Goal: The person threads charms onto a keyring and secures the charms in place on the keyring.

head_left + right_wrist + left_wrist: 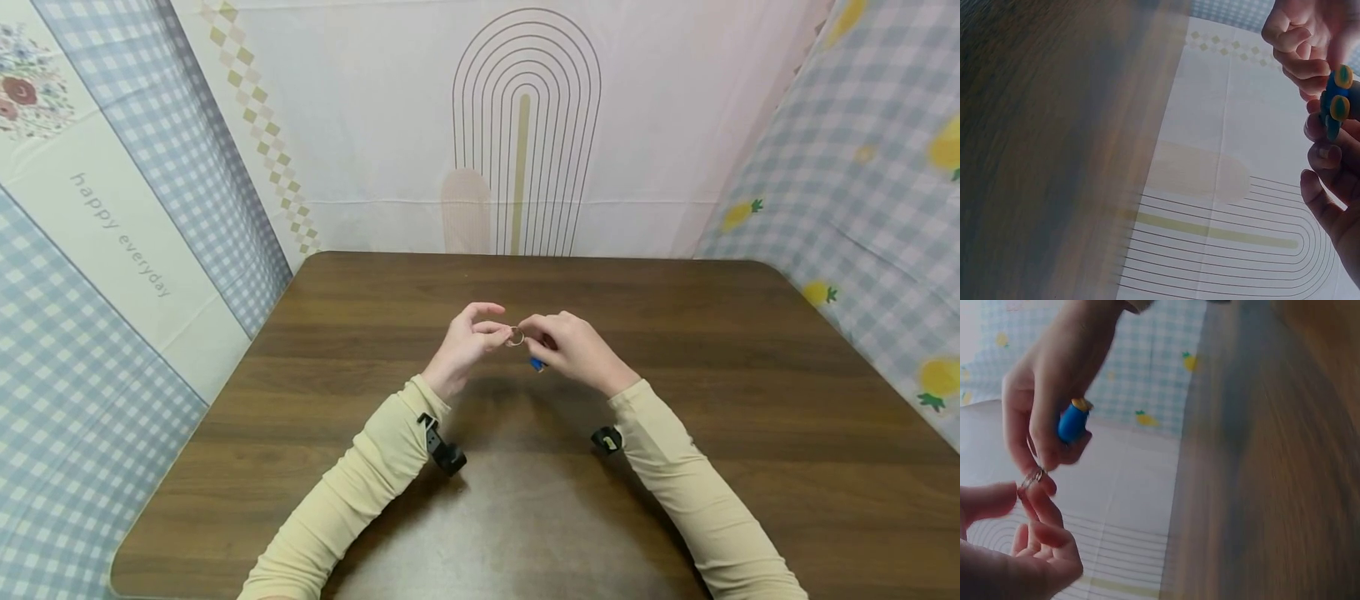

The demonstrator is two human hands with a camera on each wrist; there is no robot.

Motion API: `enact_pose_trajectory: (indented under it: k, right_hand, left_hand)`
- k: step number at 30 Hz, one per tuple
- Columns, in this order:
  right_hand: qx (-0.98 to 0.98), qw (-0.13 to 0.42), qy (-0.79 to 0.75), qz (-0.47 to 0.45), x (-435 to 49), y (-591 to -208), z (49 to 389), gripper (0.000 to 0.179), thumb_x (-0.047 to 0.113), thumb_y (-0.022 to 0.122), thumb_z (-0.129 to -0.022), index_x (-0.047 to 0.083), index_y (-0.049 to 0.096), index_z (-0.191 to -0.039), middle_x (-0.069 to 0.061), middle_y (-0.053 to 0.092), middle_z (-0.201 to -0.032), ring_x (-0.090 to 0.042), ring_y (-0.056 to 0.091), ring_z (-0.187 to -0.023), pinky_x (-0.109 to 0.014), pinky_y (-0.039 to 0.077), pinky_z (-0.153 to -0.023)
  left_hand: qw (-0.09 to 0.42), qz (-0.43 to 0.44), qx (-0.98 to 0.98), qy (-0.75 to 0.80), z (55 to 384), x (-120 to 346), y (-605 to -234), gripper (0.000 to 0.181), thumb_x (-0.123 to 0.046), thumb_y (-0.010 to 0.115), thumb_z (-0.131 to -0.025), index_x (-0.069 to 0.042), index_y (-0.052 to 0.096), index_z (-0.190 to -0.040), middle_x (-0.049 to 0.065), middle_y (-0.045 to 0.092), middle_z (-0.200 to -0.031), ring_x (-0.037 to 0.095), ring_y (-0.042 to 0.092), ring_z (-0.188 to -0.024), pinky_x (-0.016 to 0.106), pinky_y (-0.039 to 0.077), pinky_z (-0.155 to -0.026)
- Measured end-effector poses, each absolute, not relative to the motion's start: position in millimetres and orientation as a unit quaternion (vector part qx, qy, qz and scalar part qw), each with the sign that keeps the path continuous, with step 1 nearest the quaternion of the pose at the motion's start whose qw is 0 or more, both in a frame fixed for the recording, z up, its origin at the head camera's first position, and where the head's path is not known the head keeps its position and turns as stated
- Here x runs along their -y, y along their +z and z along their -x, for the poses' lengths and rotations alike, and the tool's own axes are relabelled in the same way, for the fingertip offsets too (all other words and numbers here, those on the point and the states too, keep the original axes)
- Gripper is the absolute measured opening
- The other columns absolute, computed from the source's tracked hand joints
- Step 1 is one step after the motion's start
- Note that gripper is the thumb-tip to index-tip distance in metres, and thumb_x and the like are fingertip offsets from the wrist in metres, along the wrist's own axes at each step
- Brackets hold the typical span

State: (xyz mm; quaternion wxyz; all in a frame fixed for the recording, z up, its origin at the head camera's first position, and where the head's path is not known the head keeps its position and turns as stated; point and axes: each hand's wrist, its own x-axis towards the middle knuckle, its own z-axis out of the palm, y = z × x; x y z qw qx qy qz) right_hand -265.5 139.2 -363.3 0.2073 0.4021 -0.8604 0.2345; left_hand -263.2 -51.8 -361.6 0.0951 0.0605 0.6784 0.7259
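Observation:
A thin metal key ring is held up above the table between both hands. My left hand pinches the ring's left side between thumb and index finger, its other fingers loosely bent. On the other side, my right hand pinches the ring's right end with its fingertips. A small blue charm hangs below the right hand's fingers. In the left wrist view the blue charm lies against the right hand's curled fingers. Orange rounded parts with green centres mark the charm in the right wrist view, where the ring is hidden.
A brown wood-grain table spreads under both arms. Behind it hangs a white cloth with arch lines, and checked cloths flank the sides. Black wrist cameras sit on both cream sleeves.

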Motion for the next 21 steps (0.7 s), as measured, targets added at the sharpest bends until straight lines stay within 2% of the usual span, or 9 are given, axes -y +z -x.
enact_pose_trajectory:
  k: [4, 7, 11, 17, 21]
  right_hand:
    - [0.859, 0.211, 0.239, -0.401, -139.4, -364.3, 265.9, 0.014, 0.006, 0.064, -0.089, 0.007, 0.068, -0.103, 0.003, 0.066, -0.07, -0.007, 0.054, -0.063, -0.032, 0.046, -0.069]
    - [0.859, 0.21, 0.244, -0.398, -139.3, -364.5, 266.1, 0.015, 0.005, 0.065, -0.088, 0.007, 0.068, -0.103, 0.003, 0.066, -0.071, -0.006, 0.052, -0.062, -0.029, 0.045, -0.065]
    - [0.86, 0.202, 0.247, -0.398, -139.4, -364.2, 266.0, 0.015, 0.005, 0.065, -0.089, 0.007, 0.067, -0.104, 0.004, 0.065, -0.069, -0.005, 0.05, -0.06, -0.026, 0.043, -0.064]
    - [0.864, 0.204, 0.234, -0.396, -139.7, -363.8, 265.4, 0.011, 0.006, 0.063, -0.09, 0.008, 0.068, -0.1, 0.005, 0.061, -0.065, -0.007, 0.05, -0.061, -0.03, 0.045, -0.067]
    - [0.866, 0.205, 0.229, -0.394, -140.0, -363.0, 265.2, 0.009, 0.006, 0.063, -0.09, 0.008, 0.068, -0.097, 0.006, 0.06, -0.064, -0.008, 0.05, -0.061, -0.033, 0.046, -0.069]
  left_hand:
    - [0.102, -0.063, -0.673, 0.73, 259.4, 49.5, -360.4, 0.044, 0.003, 0.066, -0.087, -0.007, 0.047, -0.125, -0.005, 0.063, -0.079, 0.009, 0.06, -0.078, 0.028, 0.046, -0.078]
    - [0.088, -0.07, -0.667, 0.736, 258.5, 48.7, -361.1, 0.049, 0.01, 0.065, -0.083, -0.004, 0.046, -0.126, -0.004, 0.061, -0.077, 0.008, 0.061, -0.075, 0.026, 0.049, -0.077]
    - [0.072, -0.066, -0.669, 0.737, 259.2, 49.3, -362.6, 0.047, 0.012, 0.064, -0.083, -0.003, 0.048, -0.125, -0.002, 0.064, -0.079, 0.008, 0.064, -0.073, 0.031, 0.053, -0.083]
    - [0.079, -0.049, -0.672, 0.735, 261.8, 49.8, -364.0, 0.044, 0.011, 0.065, -0.084, -0.004, 0.051, -0.123, 0.004, 0.068, -0.084, 0.008, 0.066, -0.073, 0.038, 0.053, -0.09]
    - [0.079, -0.054, -0.673, 0.733, 264.0, 49.7, -365.2, 0.042, 0.009, 0.064, -0.086, -0.003, 0.051, -0.123, 0.011, 0.07, -0.089, 0.008, 0.065, -0.073, 0.034, 0.053, -0.086]
